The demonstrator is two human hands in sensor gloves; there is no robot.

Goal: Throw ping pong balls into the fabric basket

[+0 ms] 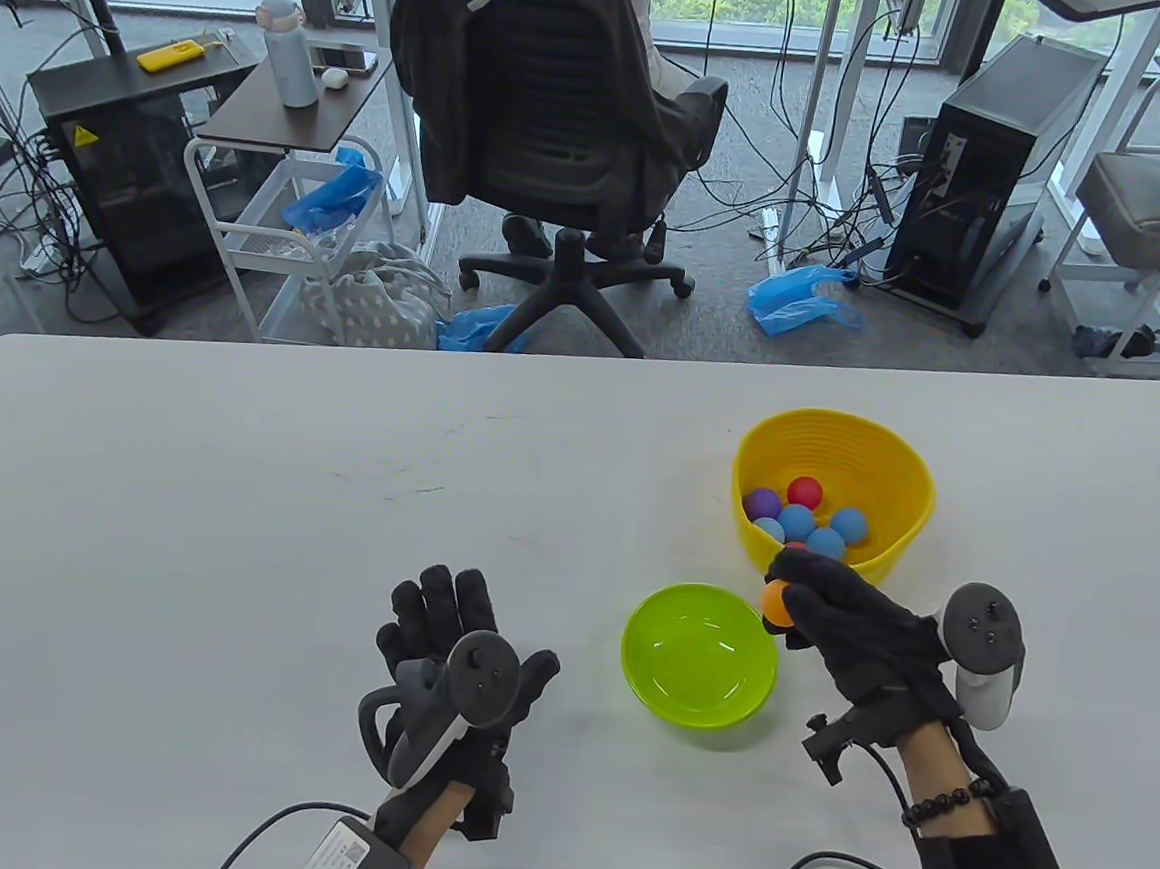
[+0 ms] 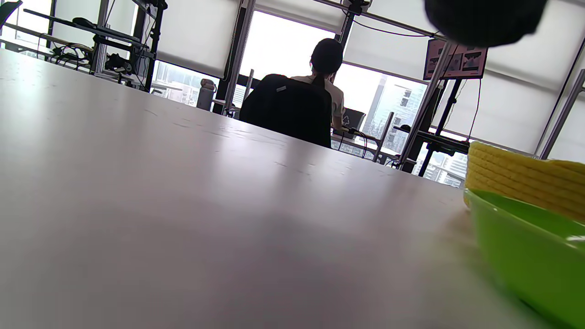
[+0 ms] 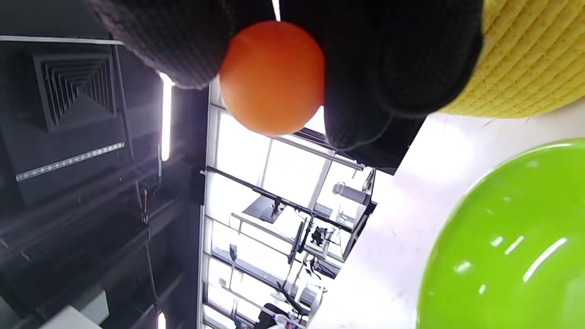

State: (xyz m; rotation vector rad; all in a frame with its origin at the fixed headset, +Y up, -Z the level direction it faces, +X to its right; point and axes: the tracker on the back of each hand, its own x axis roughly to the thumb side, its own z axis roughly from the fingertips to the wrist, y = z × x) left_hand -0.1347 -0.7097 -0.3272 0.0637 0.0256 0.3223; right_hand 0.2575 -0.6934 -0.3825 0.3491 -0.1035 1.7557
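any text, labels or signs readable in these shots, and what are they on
None can be read as words.
Yellow warning triangle sticker on the black cabinet: a symbol only, no wording legible.
White label on the power brick by the left wrist: print too small to read.
Poster on the stand in the left wrist view: pictures and text too blurred to read.
The orange ball, yellow basket and green bowl show no markings.

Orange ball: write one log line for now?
right hand: holds orange ball | left hand: flat on table | yellow basket: balls inside

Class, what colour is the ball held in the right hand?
Orange. The ball shows best in the right wrist view, between the fingers of the right hand.
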